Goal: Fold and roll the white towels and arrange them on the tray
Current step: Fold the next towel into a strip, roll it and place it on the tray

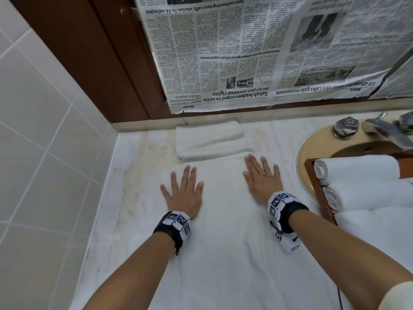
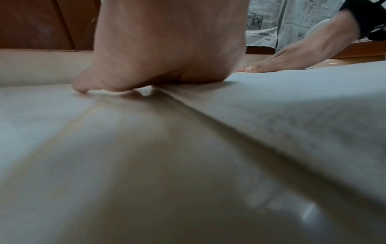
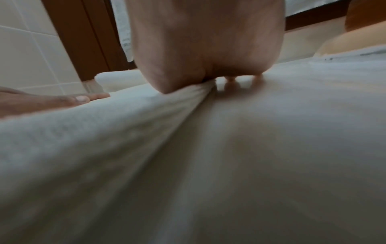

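Note:
A long white towel (image 1: pixel 225 220) lies flat on the marble counter, running from the near edge toward the wall. My left hand (image 1: pixel 183 193) presses palm down on its left side with fingers spread. My right hand (image 1: pixel 261 175) presses flat on its right side, a little farther back. A folded white towel (image 1: pixel 210 139) lies just beyond the fingertips, by the wall. At the right, a brown wooden tray (image 1: pixel 312 182) holds two rolled white towels (image 1: pixel 357 168). In the wrist views each palm (image 2: pixel 167 49) (image 3: pixel 206 41) bears on the towel cloth (image 2: pixel 292 115) (image 3: pixel 271 132).
A tan sink basin (image 1: pixel 317 142) with chrome taps (image 1: pixel 345 127) sits at the right, under the tray. Newspaper (image 1: pixel 257 52) covers the wall behind. Tiled wall (image 1: pixel 33 130) bounds the left. Stained marble counter (image 1: pixel 134 175) shows left of the towel.

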### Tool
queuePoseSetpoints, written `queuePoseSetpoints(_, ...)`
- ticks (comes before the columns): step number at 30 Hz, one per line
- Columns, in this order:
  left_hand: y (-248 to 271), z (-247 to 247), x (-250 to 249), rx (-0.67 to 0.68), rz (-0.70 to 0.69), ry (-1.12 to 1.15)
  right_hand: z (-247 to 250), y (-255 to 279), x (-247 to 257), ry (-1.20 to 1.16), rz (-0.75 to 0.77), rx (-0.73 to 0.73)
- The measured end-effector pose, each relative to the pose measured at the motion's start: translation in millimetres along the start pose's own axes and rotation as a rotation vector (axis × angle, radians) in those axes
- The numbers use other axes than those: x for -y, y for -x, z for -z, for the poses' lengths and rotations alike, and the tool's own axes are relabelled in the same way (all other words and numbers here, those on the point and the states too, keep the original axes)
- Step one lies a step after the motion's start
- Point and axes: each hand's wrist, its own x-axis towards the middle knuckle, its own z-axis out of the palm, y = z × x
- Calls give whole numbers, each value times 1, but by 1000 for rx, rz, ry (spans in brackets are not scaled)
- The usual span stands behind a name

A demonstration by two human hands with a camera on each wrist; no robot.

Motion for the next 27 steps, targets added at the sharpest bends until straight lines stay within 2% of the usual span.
queuePoseSetpoints(3,-15,9,-4,23,-7,-3,10,-14,1,-17,-21,-11)
queuePoseSetpoints(6,-9,15,-6,13,-49,12,11,-2,3,-46,-9,-42)
queuePoseSetpoints(9,32,8,-13,9,-121,75,-1,38,6,-16,98,-4)
queuePoseSetpoints(13,101,-20,-25,100,-188,14,-26,93,12,49,171,29)
queuePoseSetpoints(17,121,-38,-9,67,-154,-61,-36,117,-6,61,133,1)
queuePoseSetpoints(23,125,-27,20,48,-20,6,-31,129,-22,4,6,-1)
queuePoseSetpoints(27,159,-28,21,101,-82,32,-39,163,-10,-68,-12,-45)
